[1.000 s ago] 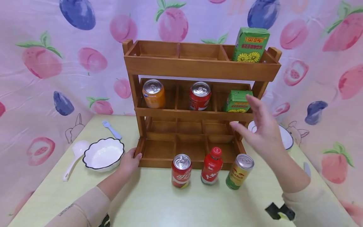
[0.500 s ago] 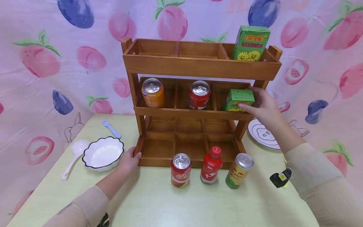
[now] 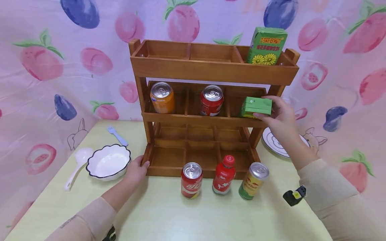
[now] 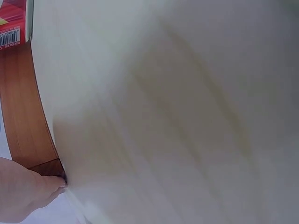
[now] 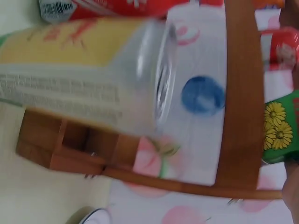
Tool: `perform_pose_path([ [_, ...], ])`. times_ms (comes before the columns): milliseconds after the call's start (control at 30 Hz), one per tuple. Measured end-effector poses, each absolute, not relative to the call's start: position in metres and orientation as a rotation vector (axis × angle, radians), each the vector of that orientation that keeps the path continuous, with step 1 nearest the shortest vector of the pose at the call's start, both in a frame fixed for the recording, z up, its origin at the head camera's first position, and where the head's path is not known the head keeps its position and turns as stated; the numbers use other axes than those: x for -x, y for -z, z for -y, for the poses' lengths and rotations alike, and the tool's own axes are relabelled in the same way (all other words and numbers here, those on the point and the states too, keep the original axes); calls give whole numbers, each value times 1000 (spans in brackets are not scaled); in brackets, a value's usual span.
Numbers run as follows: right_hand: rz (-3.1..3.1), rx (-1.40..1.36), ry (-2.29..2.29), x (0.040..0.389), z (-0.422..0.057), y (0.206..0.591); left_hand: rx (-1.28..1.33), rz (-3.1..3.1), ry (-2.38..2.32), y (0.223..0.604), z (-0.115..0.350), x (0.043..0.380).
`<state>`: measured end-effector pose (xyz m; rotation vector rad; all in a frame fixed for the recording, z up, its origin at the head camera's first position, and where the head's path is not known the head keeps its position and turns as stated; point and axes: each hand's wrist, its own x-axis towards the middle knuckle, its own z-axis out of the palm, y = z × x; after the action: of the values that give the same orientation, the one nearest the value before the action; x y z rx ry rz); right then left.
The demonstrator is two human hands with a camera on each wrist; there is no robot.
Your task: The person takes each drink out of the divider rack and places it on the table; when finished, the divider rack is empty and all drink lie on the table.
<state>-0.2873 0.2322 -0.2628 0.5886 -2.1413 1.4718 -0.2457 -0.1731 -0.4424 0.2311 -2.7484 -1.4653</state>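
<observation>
My right hand (image 3: 282, 117) pinches a small green drink carton (image 3: 257, 106) between thumb and fingers, at the right compartment of the wooden rack's (image 3: 211, 72) middle shelf. The carton leans, its top turned toward me. At the rack's lower left corner my left hand (image 3: 136, 171) grips the frame, thumb on the front; the left wrist view shows the same hand (image 4: 28, 191) on the wood. An orange can (image 3: 163, 98) and a red can (image 3: 212, 102) stand in the other middle compartments. Another green carton (image 3: 266, 47) stands upright in the top right compartment.
Before the rack stand a red cola can (image 3: 191, 182), a red bottle (image 3: 224, 175) and a yellow-green can (image 3: 254, 180). On the left lie a scalloped white bowl (image 3: 109, 162), a white ladle (image 3: 79, 164) and a blue fork (image 3: 117, 135). A plate (image 3: 275, 144) is behind my right forearm.
My right hand has come in from the right and taken hold of the middle-shelf carton, which has tipped toward me and shifted slightly right. The left hand has stayed on the rack.
</observation>
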Motion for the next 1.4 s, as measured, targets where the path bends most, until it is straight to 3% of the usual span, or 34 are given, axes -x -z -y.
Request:
perform_pose_path([
  [300,1924,-757,-1779,215,-188,251,-242,2745,1477,441,173,246],
  [567,2281,-913,-2062,178,-111,297,-257,2744,1516,443,174,246],
  [967,2507,-849,-2233,175,-33,417,-272,2672,1627,446,174,247],
  [1400,2595,-721,-1976,180,-14,429,-293,2662,1660,446,173,247],
])
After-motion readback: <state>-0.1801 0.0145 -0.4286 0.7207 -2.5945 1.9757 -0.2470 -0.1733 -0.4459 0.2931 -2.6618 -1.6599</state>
